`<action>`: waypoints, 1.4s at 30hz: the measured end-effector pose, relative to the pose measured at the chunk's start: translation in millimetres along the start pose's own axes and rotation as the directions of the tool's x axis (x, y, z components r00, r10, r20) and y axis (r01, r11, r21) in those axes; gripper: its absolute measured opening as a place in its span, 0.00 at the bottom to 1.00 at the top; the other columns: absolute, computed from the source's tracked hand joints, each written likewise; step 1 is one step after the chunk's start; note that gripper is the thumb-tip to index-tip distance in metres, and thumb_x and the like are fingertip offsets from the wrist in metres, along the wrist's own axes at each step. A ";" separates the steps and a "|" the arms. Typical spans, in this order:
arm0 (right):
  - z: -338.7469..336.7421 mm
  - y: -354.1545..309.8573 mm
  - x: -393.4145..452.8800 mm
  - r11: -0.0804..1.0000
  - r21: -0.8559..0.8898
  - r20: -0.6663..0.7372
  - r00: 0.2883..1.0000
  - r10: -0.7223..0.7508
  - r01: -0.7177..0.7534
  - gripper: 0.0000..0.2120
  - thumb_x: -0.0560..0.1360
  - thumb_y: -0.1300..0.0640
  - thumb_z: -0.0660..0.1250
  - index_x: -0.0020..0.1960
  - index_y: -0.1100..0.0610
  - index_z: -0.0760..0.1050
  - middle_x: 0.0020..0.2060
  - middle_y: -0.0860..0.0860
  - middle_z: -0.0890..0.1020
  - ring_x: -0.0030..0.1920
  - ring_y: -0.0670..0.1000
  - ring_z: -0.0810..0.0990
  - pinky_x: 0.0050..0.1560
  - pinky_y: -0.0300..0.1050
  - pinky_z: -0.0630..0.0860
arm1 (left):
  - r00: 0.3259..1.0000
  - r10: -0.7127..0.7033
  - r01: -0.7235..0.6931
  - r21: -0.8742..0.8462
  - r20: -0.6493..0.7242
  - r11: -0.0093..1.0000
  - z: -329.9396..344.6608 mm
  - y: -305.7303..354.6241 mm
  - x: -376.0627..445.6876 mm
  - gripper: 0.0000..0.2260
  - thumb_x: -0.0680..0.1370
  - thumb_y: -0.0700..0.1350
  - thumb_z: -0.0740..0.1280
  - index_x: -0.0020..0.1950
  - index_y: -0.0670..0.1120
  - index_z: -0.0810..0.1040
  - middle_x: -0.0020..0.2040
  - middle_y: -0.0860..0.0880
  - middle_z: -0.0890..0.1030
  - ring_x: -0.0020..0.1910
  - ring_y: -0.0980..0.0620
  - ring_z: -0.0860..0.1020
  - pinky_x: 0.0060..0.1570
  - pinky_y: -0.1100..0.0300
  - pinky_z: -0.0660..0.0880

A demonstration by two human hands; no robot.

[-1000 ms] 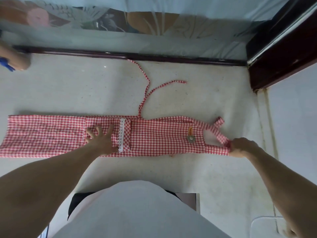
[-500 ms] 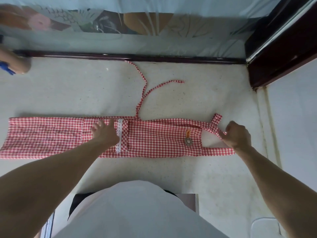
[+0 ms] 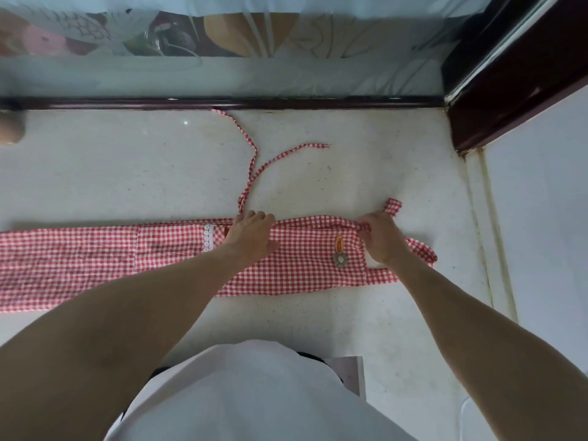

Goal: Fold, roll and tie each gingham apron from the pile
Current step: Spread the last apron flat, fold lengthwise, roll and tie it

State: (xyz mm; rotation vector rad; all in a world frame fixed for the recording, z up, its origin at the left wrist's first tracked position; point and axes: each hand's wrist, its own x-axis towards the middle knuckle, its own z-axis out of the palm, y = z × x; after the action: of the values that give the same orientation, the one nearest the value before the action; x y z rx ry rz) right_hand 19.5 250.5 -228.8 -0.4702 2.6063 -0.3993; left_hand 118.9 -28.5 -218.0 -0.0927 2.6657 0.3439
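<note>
While the red-and-white gingham cotton apron [image 3: 311, 262] lay flattened into a long narrow band on the pale speckled stone floor [image 3: 127, 167], we had both hands at its far edge; our left hand [image 3: 251, 233] rested on the cloth near the middle, just where the two thin gingham waist ties [image 3: 254, 163] leave the band, its fingers bent over the edge, though whether that grip actually pinched fabric we could not tell; our right hand [image 3: 380, 238] pinched a fold of cloth at the bib end, beside the orange label and the small flower-shaped button [image 3: 340, 260]. We judged the step to be another lengthwise fold; to do it well, we thought both hands should carry the far edge toward us together, so the crease would run straight and the edges meet; the looped neck strap [image 3: 420, 249], spilling past the right end, would want tucking inside before rolling; the ties should stay free of the fold, since they are needed for tying. The band's long axis ran left to right across our view; the bib pointed right, toward the dark wooden frame [image 3: 509, 74]; the skirt end ran off the left edge; the white lace trim [image 3: 208, 238] crossed the band just left of our left hand; the ties trailed away from us toward the dark skirting strip [image 3: 286, 102].
</note>
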 end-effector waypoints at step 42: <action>41.4 -82.7 -17.1 0.980 0.175 -0.149 0.986 -0.068 0.094 0.08 0.77 0.62 0.66 0.57 0.58 0.74 0.52 0.53 0.77 0.50 0.51 0.78 0.55 0.49 0.79 | 0.784 -0.594 0.617 -0.129 0.181 0.776 14.7 -90.1 -58.3 0.40 0.77 0.57 0.67 0.80 0.43 0.49 0.80 0.38 0.47 0.78 0.36 0.49 0.73 0.38 0.57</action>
State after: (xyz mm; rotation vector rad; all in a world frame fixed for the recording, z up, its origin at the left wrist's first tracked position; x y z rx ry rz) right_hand 75.0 174.6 -228.3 -0.5033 2.6601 -0.7157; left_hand 188.3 -111.3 -225.4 -0.9373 2.3005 0.3570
